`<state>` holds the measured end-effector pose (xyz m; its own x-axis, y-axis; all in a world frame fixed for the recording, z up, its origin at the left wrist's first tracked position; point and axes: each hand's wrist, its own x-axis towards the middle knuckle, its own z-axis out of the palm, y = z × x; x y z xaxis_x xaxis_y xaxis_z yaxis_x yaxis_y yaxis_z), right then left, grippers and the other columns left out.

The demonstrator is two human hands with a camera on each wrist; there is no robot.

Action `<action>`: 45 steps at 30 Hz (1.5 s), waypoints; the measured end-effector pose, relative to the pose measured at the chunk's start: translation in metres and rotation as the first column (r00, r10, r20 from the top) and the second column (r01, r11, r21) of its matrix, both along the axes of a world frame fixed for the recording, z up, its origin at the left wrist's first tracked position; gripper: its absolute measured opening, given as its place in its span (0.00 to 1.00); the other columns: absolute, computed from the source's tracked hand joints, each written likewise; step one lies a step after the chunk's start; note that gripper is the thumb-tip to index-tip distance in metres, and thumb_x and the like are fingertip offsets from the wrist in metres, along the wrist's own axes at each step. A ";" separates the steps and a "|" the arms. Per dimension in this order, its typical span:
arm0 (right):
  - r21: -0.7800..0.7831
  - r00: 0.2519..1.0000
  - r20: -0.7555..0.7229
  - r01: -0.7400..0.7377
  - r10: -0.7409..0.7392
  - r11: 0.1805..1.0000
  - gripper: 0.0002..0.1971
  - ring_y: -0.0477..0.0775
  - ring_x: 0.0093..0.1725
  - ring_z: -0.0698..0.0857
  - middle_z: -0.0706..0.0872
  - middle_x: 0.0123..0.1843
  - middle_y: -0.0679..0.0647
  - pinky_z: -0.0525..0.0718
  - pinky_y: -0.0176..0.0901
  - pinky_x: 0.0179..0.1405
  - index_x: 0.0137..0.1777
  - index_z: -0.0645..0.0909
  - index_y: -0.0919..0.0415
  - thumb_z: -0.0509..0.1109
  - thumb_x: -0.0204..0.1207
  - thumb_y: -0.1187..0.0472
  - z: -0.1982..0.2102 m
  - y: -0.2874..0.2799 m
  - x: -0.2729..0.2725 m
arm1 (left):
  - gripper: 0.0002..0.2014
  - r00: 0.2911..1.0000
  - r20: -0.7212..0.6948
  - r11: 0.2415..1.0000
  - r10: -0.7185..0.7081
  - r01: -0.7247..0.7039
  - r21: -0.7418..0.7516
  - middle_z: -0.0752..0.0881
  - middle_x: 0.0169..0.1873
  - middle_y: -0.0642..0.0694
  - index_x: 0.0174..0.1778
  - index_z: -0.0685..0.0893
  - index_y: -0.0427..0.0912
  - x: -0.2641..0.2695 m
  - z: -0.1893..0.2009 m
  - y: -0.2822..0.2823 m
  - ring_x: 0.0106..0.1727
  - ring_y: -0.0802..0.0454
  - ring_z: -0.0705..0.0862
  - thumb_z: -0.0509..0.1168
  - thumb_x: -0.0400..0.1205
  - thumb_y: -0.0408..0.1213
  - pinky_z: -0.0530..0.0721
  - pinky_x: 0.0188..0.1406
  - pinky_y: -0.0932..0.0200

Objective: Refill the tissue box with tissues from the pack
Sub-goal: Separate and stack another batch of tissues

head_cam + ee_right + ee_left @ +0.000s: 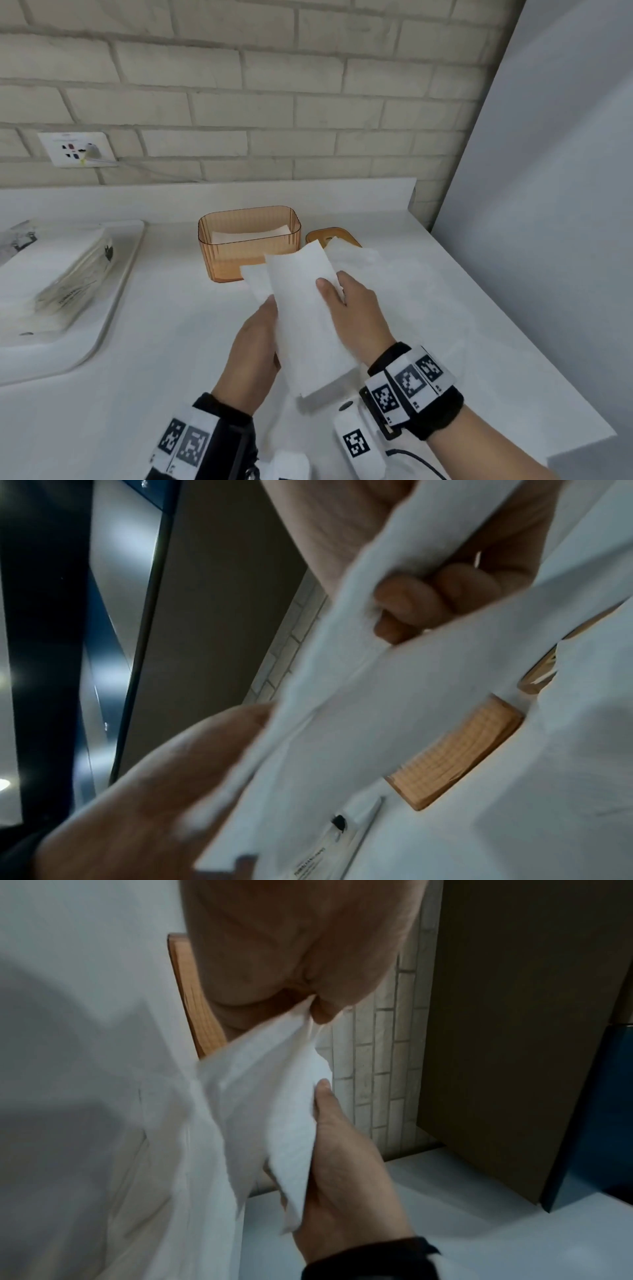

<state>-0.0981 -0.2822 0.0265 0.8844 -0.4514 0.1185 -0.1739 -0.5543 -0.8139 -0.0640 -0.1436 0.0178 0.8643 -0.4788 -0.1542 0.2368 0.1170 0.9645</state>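
Note:
Both hands hold a stack of white tissues (305, 318) above the counter, just in front of the tissue box. My left hand (260, 339) grips the stack's left edge, its fingers hidden under the paper. My right hand (342, 294) holds the right edge, thumb on top. In the left wrist view the tissues (267, 1096) are pinched between both hands. In the right wrist view curled fingers (428, 596) press into the paper. The orange ribbed tissue box (249, 263) stands open with a thin white layer inside. Its orange lid (330, 234) lies behind it to the right. The tissue pack (68, 274) lies at the left.
The pack rests on a white tray (116, 291) at the counter's left. A brick wall with a socket (77, 149) runs behind the counter. A grey panel (548, 205) bounds the right side. The counter's front right edge (513, 342) runs diagonally near my right wrist.

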 end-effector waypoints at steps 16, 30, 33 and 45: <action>-0.475 0.802 -0.552 -0.077 -0.229 0.876 0.25 0.60 0.69 0.70 0.72 0.69 0.56 0.74 0.54 0.66 0.69 0.68 0.59 0.67 0.76 0.49 -0.025 -0.136 0.033 | 0.10 0.964 -0.178 0.979 0.196 -0.182 0.095 0.90 0.47 0.40 0.52 0.84 0.36 0.029 -0.020 0.010 0.51 0.41 0.87 0.59 0.85 0.36 0.83 0.51 0.48; -0.310 0.867 -0.495 -0.237 0.056 0.921 0.12 0.52 0.45 0.77 0.77 0.40 0.47 0.77 0.39 0.47 0.34 0.71 0.51 0.72 0.71 0.60 -0.025 -0.175 0.058 | 0.13 0.950 -0.162 0.953 0.267 -0.236 0.189 0.89 0.49 0.35 0.56 0.83 0.31 0.041 -0.029 0.014 0.51 0.36 0.87 0.60 0.85 0.38 0.83 0.47 0.48; -0.003 0.971 -0.226 -0.082 0.080 0.997 0.10 0.54 0.38 0.80 0.82 0.37 0.50 0.77 0.33 0.36 0.40 0.72 0.55 0.72 0.74 0.64 0.008 -0.183 0.046 | 0.12 0.965 -0.112 0.952 0.235 -0.206 0.226 0.89 0.50 0.36 0.57 0.83 0.32 0.050 -0.018 0.005 0.51 0.37 0.87 0.60 0.85 0.37 0.84 0.48 0.48; 0.496 0.984 -0.098 0.177 -0.147 0.850 0.06 0.59 0.50 0.88 0.89 0.50 0.58 0.85 0.53 0.55 0.51 0.84 0.62 0.68 0.77 0.63 -0.013 -0.158 0.013 | 0.14 0.990 -0.107 0.992 0.088 -0.078 0.100 0.90 0.53 0.44 0.61 0.83 0.36 0.084 0.027 -0.080 0.54 0.46 0.87 0.65 0.83 0.40 0.83 0.60 0.51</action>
<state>-0.0848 -0.4403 0.0139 0.7918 -0.5741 -0.2084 -0.2777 -0.0346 -0.9600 0.0200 -0.2235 0.0445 0.8754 -0.3845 -0.2929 0.3364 0.0494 0.9404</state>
